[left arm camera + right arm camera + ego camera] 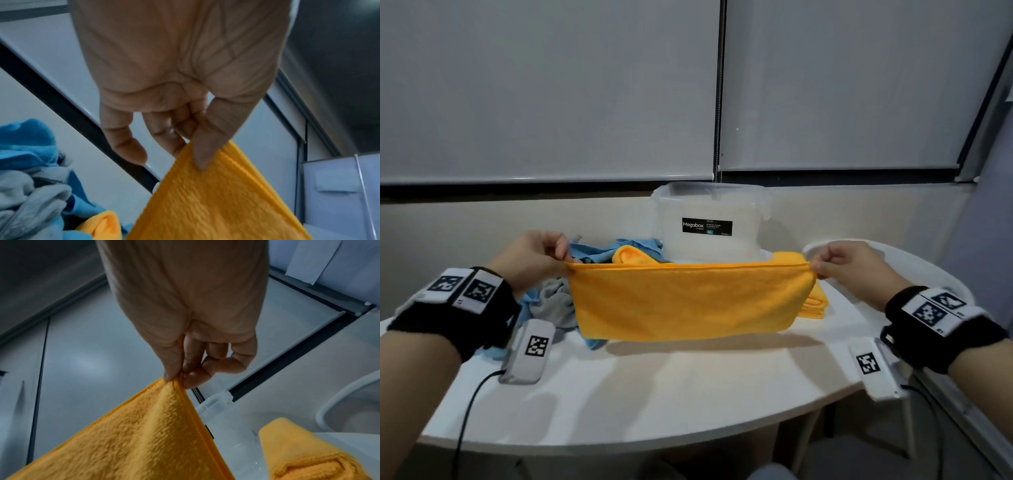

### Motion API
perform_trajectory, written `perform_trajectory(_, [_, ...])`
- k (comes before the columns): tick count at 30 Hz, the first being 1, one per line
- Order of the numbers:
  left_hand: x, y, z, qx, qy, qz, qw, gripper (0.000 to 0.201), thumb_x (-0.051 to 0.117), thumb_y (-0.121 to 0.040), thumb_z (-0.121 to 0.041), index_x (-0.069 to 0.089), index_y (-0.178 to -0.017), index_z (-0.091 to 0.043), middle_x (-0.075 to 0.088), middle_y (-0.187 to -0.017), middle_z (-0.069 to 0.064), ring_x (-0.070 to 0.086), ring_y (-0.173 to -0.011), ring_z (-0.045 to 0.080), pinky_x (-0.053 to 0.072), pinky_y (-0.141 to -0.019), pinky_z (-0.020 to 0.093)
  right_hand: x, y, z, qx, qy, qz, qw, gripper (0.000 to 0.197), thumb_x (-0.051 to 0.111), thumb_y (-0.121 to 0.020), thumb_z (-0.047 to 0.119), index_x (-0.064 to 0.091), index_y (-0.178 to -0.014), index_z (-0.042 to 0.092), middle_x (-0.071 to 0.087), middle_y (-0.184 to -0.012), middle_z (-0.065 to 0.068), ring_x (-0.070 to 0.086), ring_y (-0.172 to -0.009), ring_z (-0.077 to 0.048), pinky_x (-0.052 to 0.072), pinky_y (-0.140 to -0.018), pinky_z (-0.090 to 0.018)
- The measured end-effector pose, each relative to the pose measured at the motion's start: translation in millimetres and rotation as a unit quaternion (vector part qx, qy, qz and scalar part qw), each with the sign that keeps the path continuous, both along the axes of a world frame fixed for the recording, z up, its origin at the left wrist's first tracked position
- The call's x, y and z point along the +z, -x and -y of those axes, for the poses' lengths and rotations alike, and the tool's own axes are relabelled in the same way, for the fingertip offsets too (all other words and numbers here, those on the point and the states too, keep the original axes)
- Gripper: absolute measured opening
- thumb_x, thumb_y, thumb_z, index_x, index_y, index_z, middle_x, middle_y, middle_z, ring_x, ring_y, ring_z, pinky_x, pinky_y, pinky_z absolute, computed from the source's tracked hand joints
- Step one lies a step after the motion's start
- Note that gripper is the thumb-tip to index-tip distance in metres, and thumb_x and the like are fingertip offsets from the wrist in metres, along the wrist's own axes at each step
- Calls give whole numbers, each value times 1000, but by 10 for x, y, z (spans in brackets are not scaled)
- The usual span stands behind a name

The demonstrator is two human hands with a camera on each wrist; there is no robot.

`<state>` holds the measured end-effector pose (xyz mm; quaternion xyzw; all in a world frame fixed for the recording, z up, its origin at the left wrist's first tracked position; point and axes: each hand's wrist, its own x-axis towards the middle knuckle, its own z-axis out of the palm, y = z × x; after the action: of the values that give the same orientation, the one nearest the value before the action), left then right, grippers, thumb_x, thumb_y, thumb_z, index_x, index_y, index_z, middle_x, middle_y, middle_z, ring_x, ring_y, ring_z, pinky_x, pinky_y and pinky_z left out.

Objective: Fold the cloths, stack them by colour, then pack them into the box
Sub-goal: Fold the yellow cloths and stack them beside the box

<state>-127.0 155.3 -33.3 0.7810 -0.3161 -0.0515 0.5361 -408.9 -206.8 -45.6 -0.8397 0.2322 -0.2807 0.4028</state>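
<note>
An orange cloth [688,301] hangs doubled over and stretched flat above the white table [654,387]. My left hand [541,257] pinches its upper left corner [205,155] between thumb and fingers. My right hand [849,263] pinches the upper right corner [174,381] the same way. A folded orange cloth [815,305] lies on the table behind the held one, at its right end [304,456]. Behind the cloth stands the clear plastic box [709,222] with a black label.
A loose heap of blue [599,251], grey [551,301] and orange [633,255] cloths lies at the left, also in the left wrist view [35,186]. A white chair back [914,267] stands at the right. Cables hang from both wrist units over the table's front edge.
</note>
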Motion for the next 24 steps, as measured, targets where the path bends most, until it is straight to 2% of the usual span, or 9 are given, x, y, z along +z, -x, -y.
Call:
perform_trajectory(2, [101, 100, -108, -67, 6, -34, 997, 33, 69, -61, 16, 48, -60, -10, 56, -55, 4, 50, -44, 6, 42, -43, 11, 77, 133, -39, 22, -5, 1, 1000, 17, 60, -87, -4, 57, -74, 5, 62, -69, -11, 56, -51, 1, 40, -48, -7])
perform_trajectory(4, [200, 171, -192, -114, 24, -79, 990, 28, 77, -40, -7, 58, -56, -18, 58, -57, 3, 51, -46, 8, 42, -42, 13, 146, 217, -24, 35, -9, 4, 999, 17, 61, -87, -3, 54, -76, 8, 64, -69, -14, 57, -52, -1, 40, -50, -14])
perform_trajectory(6, [257, 147, -238, -138, 29, -108, 984, 33, 82, -32, -13, 62, -58, -20, 59, -60, 4, 53, -48, 12, 45, -43, 16, 188, 243, 27, 31, 2, -1, 1000, 14, 62, -87, 0, 56, -81, 11, 68, -70, -13, 59, -55, -3, 40, -55, -22])
perform_trajectory(9, [198, 6, -254, -153, 2, -163, 975, 44, 91, -36, -16, 63, -70, -14, 57, -62, 8, 54, -51, 15, 48, -46, 21, 125, 168, 111, 17, 17, -26, 999, 10, 63, -88, 1, 62, -86, 11, 66, -69, -10, 57, -52, 0, 43, -51, -14])
perform_trajectory(12, [-162, -161, -188, -109, -90, -211, 967, 35, 88, -55, -8, 61, -77, -11, 53, -66, 10, 50, -55, 17, 42, -49, 25, -153, -80, 158, 1, 89, -140, 986, 19, 66, -85, 3, 64, -72, 17, 63, -62, -5, 57, -53, -10, 48, -56, -28])
perform_trajectory(16, [-783, -273, 14, -29, -254, -153, 955, 16, 76, -77, -6, 61, -78, -4, 50, -58, 12, 38, -46, 18, 30, -46, 24, -633, -471, 137, -4, 99, -238, 966, 23, 56, -90, 5, 57, -70, 17, 61, -57, -4, 60, -55, -14, 39, -51, -23])
perform_trajectory(19, [-1033, -321, 224, 67, -279, -75, 955, 13, 77, -77, -8, 65, -76, -4, 60, -60, 11, 39, -42, 18, 33, -43, 23, -808, -666, 101, -38, 84, -250, 964, 17, 52, -91, 5, 58, -77, 13, 69, -67, -9, 68, -63, -17, 55, -60, -33])
perform_trajectory(22, [-1062, -281, 389, 129, -301, 4, 945, 11, 75, -78, -11, 64, -79, -8, 68, -77, 12, 55, -58, 20, 46, -50, 27, -885, -794, 112, -63, 67, -227, 970, 15, 48, -94, 3, 60, -84, 7, 69, -85, -18, 70, -69, -24, 59, -70, -44])
perform_trajectory(24, [-1028, -249, 449, 128, -360, 49, 923, 11, 72, -78, -13, 63, -84, -12, 67, -82, 7, 59, -71, 21, 49, -56, 28, -898, -832, 84, -66, 102, -243, 962, 16, 49, -95, 8, 60, -106, 7, 64, -105, -21, 67, -85, -30, 57, -73, -43])
